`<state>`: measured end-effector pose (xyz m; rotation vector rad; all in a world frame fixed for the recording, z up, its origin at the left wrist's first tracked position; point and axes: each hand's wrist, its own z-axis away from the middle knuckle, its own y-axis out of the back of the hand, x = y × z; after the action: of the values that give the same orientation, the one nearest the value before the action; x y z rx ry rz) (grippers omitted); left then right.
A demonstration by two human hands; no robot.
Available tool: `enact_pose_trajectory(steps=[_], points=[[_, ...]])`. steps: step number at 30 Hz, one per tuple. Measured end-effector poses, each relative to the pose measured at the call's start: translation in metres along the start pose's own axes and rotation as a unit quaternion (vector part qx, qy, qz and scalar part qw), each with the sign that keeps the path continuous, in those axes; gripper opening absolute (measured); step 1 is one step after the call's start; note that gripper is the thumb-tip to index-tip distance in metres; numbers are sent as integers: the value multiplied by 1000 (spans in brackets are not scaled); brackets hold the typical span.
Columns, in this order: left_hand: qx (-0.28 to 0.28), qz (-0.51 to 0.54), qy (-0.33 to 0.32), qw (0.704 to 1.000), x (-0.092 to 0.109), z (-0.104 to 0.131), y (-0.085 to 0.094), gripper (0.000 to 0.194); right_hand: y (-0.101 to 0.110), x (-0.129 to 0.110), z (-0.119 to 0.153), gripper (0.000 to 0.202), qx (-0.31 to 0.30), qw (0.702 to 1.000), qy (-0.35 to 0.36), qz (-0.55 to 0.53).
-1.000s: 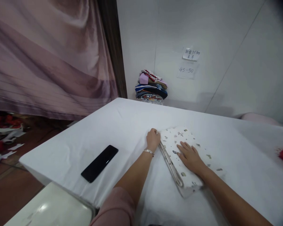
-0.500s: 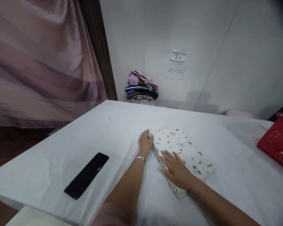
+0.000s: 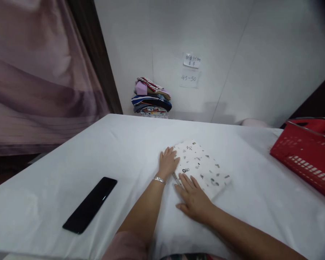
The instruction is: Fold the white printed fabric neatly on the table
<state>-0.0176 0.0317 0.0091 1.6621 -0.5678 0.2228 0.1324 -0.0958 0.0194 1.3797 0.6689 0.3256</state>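
Note:
A white cloth (image 3: pixel 203 166) with small grey and dark prints lies folded on the white-covered table (image 3: pixel 119 144). My left hand (image 3: pixel 168 162), with a silver bracelet at the wrist, rests on the cloth's left corner, its fingers apart. Lower down, my right hand (image 3: pixel 193 198) lies with spread fingers on the cloth's near edge. Neither hand grips anything. Layers of the fold show between the two hands.
A black phone-like slab (image 3: pixel 90 205) lies to the left on the table. At the right edge stands a red basket (image 3: pixel 306 155). Folded clothes (image 3: pixel 151 97) are stacked beyond the far edge, by a wall with paper notes (image 3: pixel 189 78).
The cloth's near edge has been folded over, making it smaller. My left hand has gone from gripping its edge to lying flat on it. The view has turned right.

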Motion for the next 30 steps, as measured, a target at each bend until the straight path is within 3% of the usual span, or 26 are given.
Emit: enact_pose_trajectory(steps=[10, 15, 17, 20, 23, 26, 30], points=[[-14, -23, -3, 1000, 0, -3, 0, 42, -4, -9, 2, 59, 26, 999, -17, 23], [-60, -18, 0, 998, 3, -4, 8, 49, -2, -28, 37, 62, 14, 1000, -1, -9], [-55, -13, -16, 998, 5, 3, 11, 54, 2, -23, 58, 58, 37, 999, 11, -37], [-30, -7, -55, 998, 4, 20, 12, 53, 9, 11, 85, 48, 155, 984, -58, -62], [-13, 5, -54, 998, 1, 36, 9, 47, 13, 71, 102, 46, 287, 930, -211, -83], [-8, 23, -42, 999, -2, 44, 6, 42, 12, 125, 106, 52, 302, 874, -356, -133], [-3, 40, -42, 998, -3, 45, 5, 40, 6, 151, 94, 59, 278, 865, -367, -199]])
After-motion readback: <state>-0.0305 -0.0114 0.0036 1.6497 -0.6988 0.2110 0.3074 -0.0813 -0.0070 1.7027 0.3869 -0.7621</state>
